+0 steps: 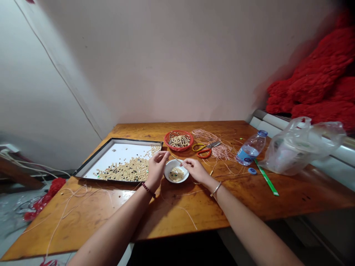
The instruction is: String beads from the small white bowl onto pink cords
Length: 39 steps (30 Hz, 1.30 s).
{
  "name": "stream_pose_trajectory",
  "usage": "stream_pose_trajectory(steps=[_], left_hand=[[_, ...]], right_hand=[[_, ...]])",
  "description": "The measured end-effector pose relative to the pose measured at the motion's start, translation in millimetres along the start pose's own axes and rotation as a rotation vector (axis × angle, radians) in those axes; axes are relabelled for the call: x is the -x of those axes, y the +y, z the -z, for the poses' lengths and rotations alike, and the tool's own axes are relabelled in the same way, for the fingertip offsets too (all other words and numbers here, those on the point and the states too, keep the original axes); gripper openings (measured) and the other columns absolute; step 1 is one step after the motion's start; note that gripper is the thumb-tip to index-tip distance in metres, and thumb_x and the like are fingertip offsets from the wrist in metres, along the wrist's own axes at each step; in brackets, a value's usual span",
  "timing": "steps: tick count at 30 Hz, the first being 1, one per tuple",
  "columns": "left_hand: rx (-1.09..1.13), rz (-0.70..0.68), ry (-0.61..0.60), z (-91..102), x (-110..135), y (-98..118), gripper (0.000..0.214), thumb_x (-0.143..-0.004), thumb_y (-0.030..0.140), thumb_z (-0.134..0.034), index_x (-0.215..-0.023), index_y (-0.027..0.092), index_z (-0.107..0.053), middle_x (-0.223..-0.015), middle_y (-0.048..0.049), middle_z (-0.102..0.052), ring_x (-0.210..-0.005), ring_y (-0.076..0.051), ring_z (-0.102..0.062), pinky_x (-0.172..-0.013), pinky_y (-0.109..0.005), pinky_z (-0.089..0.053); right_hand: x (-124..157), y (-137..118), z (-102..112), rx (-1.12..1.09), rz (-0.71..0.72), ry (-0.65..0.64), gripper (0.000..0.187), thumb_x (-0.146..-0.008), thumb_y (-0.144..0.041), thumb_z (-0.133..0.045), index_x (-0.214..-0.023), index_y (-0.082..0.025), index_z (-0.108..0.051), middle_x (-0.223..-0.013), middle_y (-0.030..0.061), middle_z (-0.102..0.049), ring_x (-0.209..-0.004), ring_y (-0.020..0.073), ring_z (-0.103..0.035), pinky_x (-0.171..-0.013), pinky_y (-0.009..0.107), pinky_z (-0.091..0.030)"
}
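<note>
left hand [156,168] and right hand [195,170], fingers nearly closed, pinch a light, limp bead strand [174,159] above the white bowl [177,180]; it swings easily, so hold both ends.

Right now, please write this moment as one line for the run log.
left hand: pinches beaded cord | right hand: pinches same cord beside white bowl | bowl: loose beads

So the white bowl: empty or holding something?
Not empty: a small heap of pale beads, some dark ones mixed in, sits in the white bowl.
</note>
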<state>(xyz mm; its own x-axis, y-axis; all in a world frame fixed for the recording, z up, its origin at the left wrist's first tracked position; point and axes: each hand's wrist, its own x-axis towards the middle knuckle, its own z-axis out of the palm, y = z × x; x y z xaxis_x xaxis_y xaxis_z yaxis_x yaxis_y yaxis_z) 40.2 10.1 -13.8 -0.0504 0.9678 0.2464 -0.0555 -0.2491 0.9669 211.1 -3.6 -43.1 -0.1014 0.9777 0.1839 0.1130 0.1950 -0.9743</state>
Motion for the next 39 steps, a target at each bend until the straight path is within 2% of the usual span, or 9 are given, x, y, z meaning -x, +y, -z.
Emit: stream_pose_trajectory(steps=[3,8,13,18,24,31,39], left_hand=[[0.002,0.002,-0.012,-0.4,0.6,1.3,0.033,-0.073,0.047,-0.069,-0.082,0.015,-0.065,-0.076,-0.0050,-0.067,-0.068,-0.013,-0.061,-0.061,-0.023,-0.046],[-0.035,-0.009,-0.029,-3.4,2.6,4.0,0.032,-0.072,0.045,-0.070,-0.080,0.015,-0.064,-0.077,-0.0042,-0.066,-0.068,-0.013,-0.059,-0.060,-0.022,-0.046],[-0.021,0.019,-0.071,-4.3,3.7,3.8,0.032,-0.072,0.046,-0.070,-0.077,0.015,-0.063,-0.074,-0.0024,-0.063,-0.064,-0.011,-0.056,-0.054,-0.019,-0.041],[0.012,0.015,-0.041,-2.3,2.1,0.3,0.032,-0.072,0.046,-0.070,-0.076,0.016,-0.061,-0.069,0.0003,-0.060,-0.056,-0.008,-0.051,-0.049,-0.018,-0.037],[0.016,-0.049,-0.046,-1.6,0.2,-2.9,0.028,-0.074,0.042,-0.070,-0.078,0.016,-0.061,-0.074,-0.0030,-0.066,-0.064,-0.012,-0.060,-0.056,-0.021,-0.044],[-0.024,-0.118,-0.057,1.5,-1.1,-8.6,0.026,-0.081,0.041,-0.064,-0.083,0.017,-0.055,-0.079,-0.0054,-0.067,-0.079,-0.018,-0.067,-0.064,-0.024,-0.049],[-0.102,-0.171,-0.053,0.9,3.0,-3.4,0.023,-0.086,0.041,-0.057,-0.084,0.019,-0.050,-0.078,-0.0036,-0.065,-0.073,-0.015,-0.065,-0.063,-0.024,-0.048]], right_hand=[[1.3,0.0,0.8,0.064,0.021,0.006,0.025,-0.080,-0.040,-0.059,-0.074,-0.017,-0.065,-0.061,-0.0006,-0.053,-0.055,0.0102,-0.040,-0.052,0.023,-0.029],[1.2,-0.1,1.2,0.045,0.030,0.007,0.028,-0.081,-0.042,-0.056,-0.073,-0.016,-0.063,-0.060,-0.0012,-0.049,-0.053,0.0097,-0.038,-0.051,0.023,-0.028],[1.4,-1.5,0.8,0.047,0.032,-0.016,0.033,-0.080,-0.047,-0.055,-0.074,-0.015,-0.062,-0.064,0.0005,-0.054,-0.057,0.0112,-0.043,-0.055,0.024,-0.032],[0.6,-2.1,0.4,-0.003,0.007,-0.028,0.034,-0.078,-0.048,-0.057,-0.077,-0.015,-0.063,-0.072,0.0031,-0.061,-0.065,0.0136,-0.050,-0.061,0.026,-0.038],[-0.4,-2.9,0.5,-0.121,-0.036,-0.049,0.035,-0.076,-0.048,-0.058,-0.080,-0.014,-0.065,-0.080,0.0056,-0.066,-0.073,0.0159,-0.056,-0.070,0.028,-0.042],[1.6,0.0,-0.7,-0.002,-0.019,-0.057,0.039,-0.076,-0.052,-0.059,-0.079,-0.013,-0.065,-0.069,0.0029,-0.060,-0.061,0.0126,-0.049,-0.059,0.025,-0.037],[1.3,0.3,-1.9,0.004,0.006,-0.033,0.039,-0.077,-0.055,-0.055,-0.074,-0.016,-0.057,-0.070,0.0012,-0.056,-0.063,0.0129,-0.047,-0.060,0.025,-0.036]])
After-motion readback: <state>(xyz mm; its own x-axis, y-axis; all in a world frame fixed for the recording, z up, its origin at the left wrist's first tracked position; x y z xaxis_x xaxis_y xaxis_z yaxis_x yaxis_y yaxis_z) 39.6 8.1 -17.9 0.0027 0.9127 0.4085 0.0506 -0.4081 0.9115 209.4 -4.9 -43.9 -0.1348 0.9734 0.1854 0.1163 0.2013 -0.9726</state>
